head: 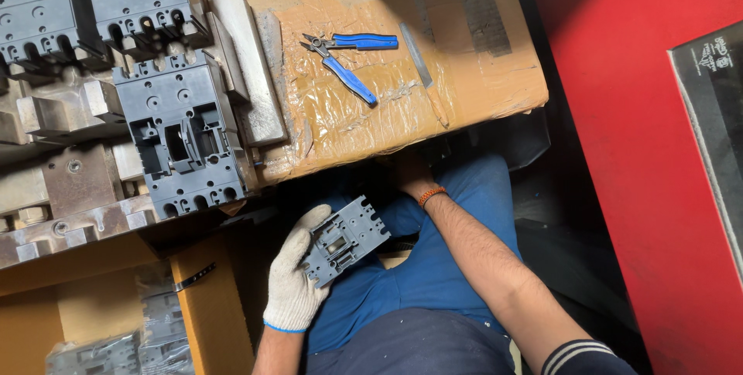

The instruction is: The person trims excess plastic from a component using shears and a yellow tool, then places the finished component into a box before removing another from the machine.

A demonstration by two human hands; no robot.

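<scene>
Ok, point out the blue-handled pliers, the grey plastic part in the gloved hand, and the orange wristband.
Blue-handled pliers (346, 55): head view, on the pivot end of the handles.
Small grey plastic housing part (342, 239): head view, on its centre face.
Orange wristband (431, 195): head view, on the band's middle.

cardboard bench (495, 73): blue pliers (352, 58), blade (416, 55).

The gloved left grip (292, 282) holds a grey plastic housing (343, 239); blue-handled pliers (348, 58) lie on the taped counter (480, 73).
</scene>
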